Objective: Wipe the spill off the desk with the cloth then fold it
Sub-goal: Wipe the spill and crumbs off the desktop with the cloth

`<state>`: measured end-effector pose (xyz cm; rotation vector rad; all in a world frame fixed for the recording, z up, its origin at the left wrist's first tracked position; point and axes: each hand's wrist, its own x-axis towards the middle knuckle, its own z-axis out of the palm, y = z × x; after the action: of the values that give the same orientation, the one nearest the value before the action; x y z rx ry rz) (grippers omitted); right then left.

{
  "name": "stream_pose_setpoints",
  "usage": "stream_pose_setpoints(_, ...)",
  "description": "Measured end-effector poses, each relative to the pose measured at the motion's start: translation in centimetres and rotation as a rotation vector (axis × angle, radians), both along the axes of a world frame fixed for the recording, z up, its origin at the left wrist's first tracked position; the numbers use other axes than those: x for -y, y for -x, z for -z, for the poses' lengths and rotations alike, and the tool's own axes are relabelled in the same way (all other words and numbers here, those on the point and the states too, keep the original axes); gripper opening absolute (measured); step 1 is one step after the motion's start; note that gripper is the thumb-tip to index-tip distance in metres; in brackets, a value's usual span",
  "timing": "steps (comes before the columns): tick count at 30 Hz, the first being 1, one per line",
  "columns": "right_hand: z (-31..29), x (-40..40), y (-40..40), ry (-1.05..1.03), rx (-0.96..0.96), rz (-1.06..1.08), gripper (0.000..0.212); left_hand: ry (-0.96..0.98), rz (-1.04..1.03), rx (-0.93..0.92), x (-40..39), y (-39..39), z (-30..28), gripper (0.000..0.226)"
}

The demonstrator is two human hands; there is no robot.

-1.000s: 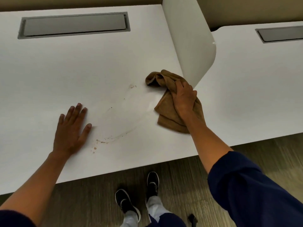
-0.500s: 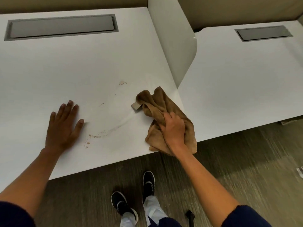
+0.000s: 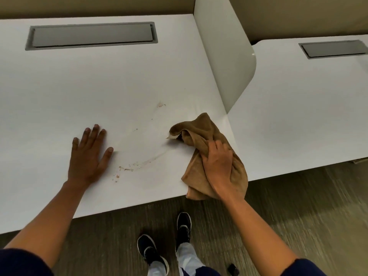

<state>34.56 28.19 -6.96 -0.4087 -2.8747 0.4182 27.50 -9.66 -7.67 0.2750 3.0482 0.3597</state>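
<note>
A crumpled brown cloth (image 3: 199, 136) lies at the front right corner of the white desk (image 3: 79, 92), part of it hanging over the front edge. My right hand (image 3: 219, 168) presses down on its near half, fingers curled into the fabric. A thin trail of brown specks, the spill (image 3: 137, 164), curves across the desk from near the front edge up to a small spot (image 3: 161, 105) further back. My left hand (image 3: 87, 156) rests flat on the desk, fingers spread, just left of the trail and holding nothing.
A white divider panel (image 3: 225, 62) stands upright between this desk and a second white desk (image 3: 298, 108) on the right. Each desk has a grey cable tray lid (image 3: 91, 35) at the back. My feet in black shoes (image 3: 183, 226) stand on the wood-look floor below.
My right hand dragged the cloth from beside the divider toward me to the desk's front edge, where part now hangs over. My left hand stayed flat in place.
</note>
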Motion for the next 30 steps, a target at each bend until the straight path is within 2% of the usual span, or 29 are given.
stream_pose_setpoints(12,-0.3,-2.3,13.5,0.072,-0.049,0.138,0.035,-0.021,-0.034,-0.008,0.0,0.0,0.5,0.07)
stream_pose_setpoints(17,-0.5,-2.6,17.9,0.042,-0.076,0.141,0.031,-0.028,-0.038,-0.007,0.1,0.0,0.7,0.067)
stream_pose_setpoints(22,-1.0,-2.1,21.2,0.253,-0.157,0.069,0.036,-0.038,-0.04,-0.017,0.1,0.0,0.6,0.067)
stream_pose_setpoints(25,-1.1,-1.4,22.6,0.349,-0.027,0.02,0.048,-0.035,-0.04,-0.016,0.1,0.1,0.5,0.067)
stream_pose_setpoints(30,-0.7,-0.5,22.9,0.235,-0.023,-0.122,0.041,-0.063,-0.043,-0.012,-0.1,0.1,0.2,0.066)
